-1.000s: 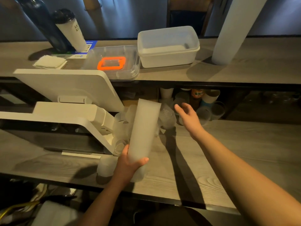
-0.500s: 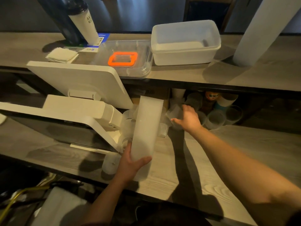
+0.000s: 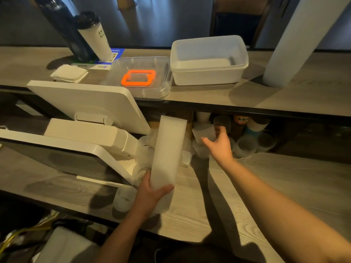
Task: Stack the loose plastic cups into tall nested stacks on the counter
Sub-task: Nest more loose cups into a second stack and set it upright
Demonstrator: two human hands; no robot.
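My left hand (image 3: 150,194) grips the lower end of a tall nested stack of translucent plastic cups (image 3: 168,150), which leans away from me over the wooden counter (image 3: 266,186). My right hand (image 3: 218,145) holds a single loose cup (image 3: 204,132) just right of the stack's top, thumb and fingers curled round it. Several more loose clear cups (image 3: 146,147) lie behind and left of the stack, and one (image 3: 124,200) sits near the counter's front edge.
A white tilted screen on a stand (image 3: 89,118) crowds the left side. Under the upper shelf (image 3: 284,99) stand more cups and tubs (image 3: 247,145). On the shelf sit a white bin (image 3: 209,73), a clear lidded box (image 3: 140,78), napkins (image 3: 69,74) and a tumbler (image 3: 95,37).
My right hand reached toward the loose cups under the shelf, closed on one and has lifted it beside the stack's top. My left hand has kept hold of the stack.
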